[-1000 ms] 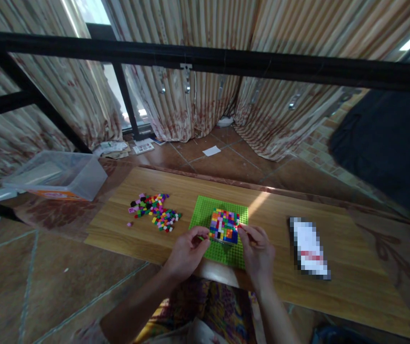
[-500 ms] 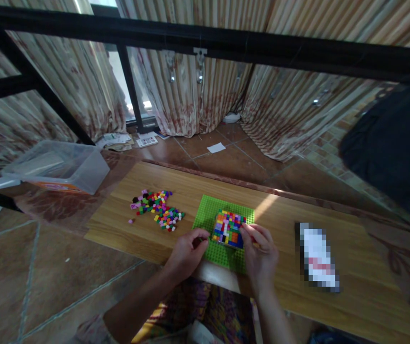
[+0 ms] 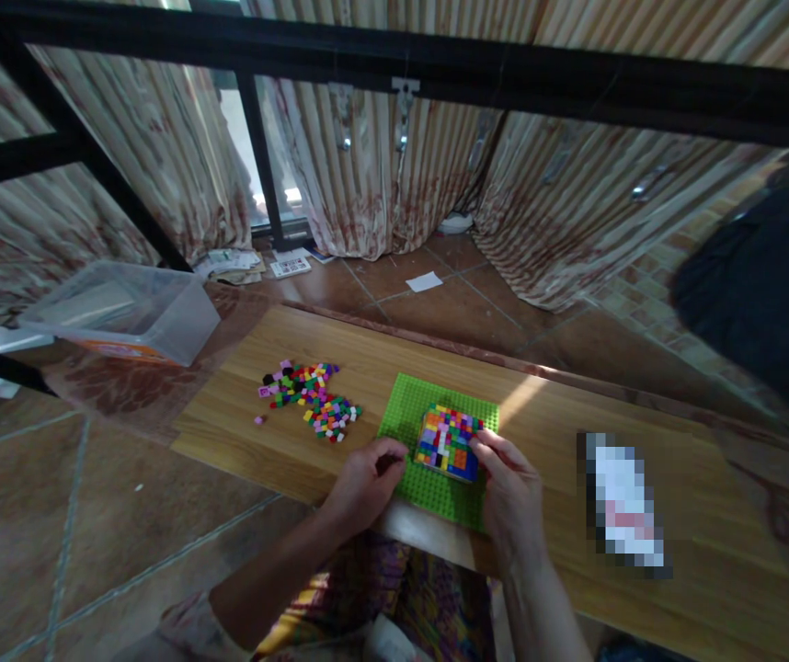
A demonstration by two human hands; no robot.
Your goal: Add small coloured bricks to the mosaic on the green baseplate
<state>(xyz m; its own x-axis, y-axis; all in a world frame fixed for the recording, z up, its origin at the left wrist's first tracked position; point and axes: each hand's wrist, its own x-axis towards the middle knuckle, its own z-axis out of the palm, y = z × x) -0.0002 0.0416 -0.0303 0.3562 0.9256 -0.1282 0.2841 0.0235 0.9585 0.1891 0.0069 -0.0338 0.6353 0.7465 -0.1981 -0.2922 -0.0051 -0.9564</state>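
A green studded baseplate (image 3: 405, 397) lies on the wooden table, and a square block of colourful toy bricks (image 3: 444, 441) stands on it. My right hand (image 3: 513, 483) is closed at the block's right edge, thumb and forefinger together against it; whether a small brick is between them is hidden. On the baseplate's left edge rests my left hand (image 3: 369, 480), its fingers curled into a pinch, and what they hold, if anything, cannot be seen. Loose small bricks (image 3: 313, 393) are spread in a pile left of the baseplate.
The low wooden table (image 3: 229, 405) runs across the view. On its right lies a blurred-out flat object (image 3: 625, 506). A clear plastic bin (image 3: 188, 317) stands beyond the table's left end. Black metal bars (image 3: 367, 51) cross above, before curtains (image 3: 381, 175). Papers (image 3: 424, 281) lie on the tiled floor.
The whole view has shifted slightly, so things sit a little further right. Both hands keep nearly the same places at the baseplate and the brick block.
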